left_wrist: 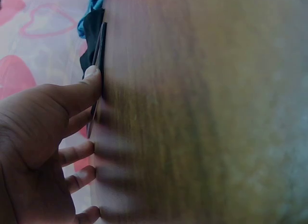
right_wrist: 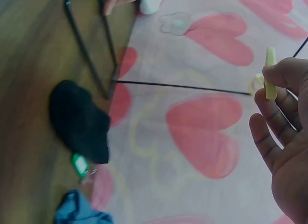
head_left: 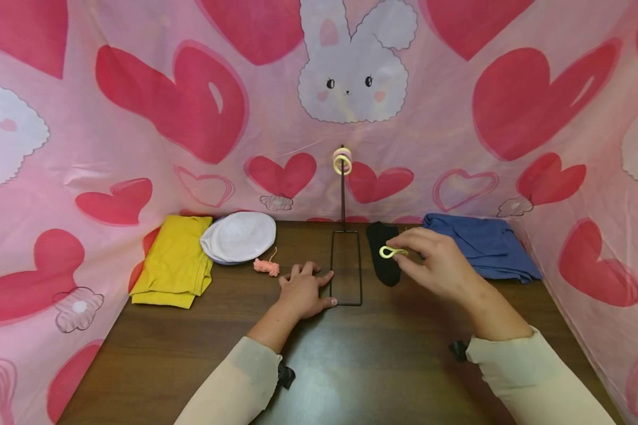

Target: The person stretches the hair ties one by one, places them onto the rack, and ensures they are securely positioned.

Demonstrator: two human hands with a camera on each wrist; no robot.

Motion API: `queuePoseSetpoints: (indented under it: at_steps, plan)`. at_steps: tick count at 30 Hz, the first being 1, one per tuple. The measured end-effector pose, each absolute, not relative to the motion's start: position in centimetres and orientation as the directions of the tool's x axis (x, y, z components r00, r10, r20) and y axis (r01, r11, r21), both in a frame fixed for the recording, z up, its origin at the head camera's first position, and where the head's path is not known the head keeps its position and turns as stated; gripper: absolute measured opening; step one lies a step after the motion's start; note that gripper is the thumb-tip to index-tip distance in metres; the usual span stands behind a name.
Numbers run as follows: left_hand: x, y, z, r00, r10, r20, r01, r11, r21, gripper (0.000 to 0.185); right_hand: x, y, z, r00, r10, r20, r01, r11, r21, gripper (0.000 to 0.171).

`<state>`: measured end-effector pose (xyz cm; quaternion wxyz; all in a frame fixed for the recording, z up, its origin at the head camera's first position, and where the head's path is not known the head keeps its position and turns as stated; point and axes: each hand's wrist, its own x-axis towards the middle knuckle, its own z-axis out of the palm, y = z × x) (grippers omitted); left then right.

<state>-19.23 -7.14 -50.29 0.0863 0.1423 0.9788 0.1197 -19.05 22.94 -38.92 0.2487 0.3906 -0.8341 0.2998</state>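
- Pink heart-and-bunny cloth (head_left: 154, 147) walled in a dark wooden table (head_left: 383, 366) on three sides, so everything sat within easy reach.
- At the table's 12 o'clock stood a black wire stand (head_left: 345, 265), its rectangular base flat on the wood and its thin post upright, with yellow and pink hair ties (head_left: 342, 160) already hung at the top.
- The left hand (head_left: 304, 290) lay flat with fingers spread, its thumb tip against the base's near left corner, seemingly to steady the stand.
- The right hand (head_left: 438, 262) pinched a yellow hair tie (head_left: 393, 252) between thumb and fingertips, lifted above a black sock (head_left: 384, 260) at the stand's 3 o'clock.
- Blue folded cloth (head_left: 481, 245) sat farther right; a white cap (head_left: 239, 237), a yellow folded cloth (head_left: 174, 261) and a pink yarn scrap (head_left: 266, 267) lay toward 10 o'clock.
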Motion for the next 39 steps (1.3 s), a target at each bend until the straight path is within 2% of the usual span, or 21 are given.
queuePoseSetpoints:
  at_steps: [11,27,33,39]
  plan:
    - [-19.3,-7.1,-50.5,-0.945,0.298,-0.131,0.257,0.930,0.264,0.073,-18.9,19.9,-35.1,-0.486,-0.523,0.700,-0.854,0.455,-0.253,0.032]
    - [-19.3,-7.0,-50.5,-0.943,0.299,-0.145,0.256,0.932,0.256,0.073,-18.3,16.3,-31.4,-0.407,-0.476,0.780,-0.898,0.364,-0.246,0.029]
    - [-19.4,-7.0,-50.6,-0.943,0.296,-0.153,0.256,0.937,0.237,0.073,-18.7,15.6,-30.9,-0.388,-0.479,0.787,-0.904,0.365,-0.224,0.023]
    - [-19.5,-7.1,-50.7,-0.946,0.286,-0.155,0.245,0.940,0.238,0.073,-19.2,15.2,-31.1,-0.402,-0.470,0.786,-0.897,0.375,-0.234,0.020]
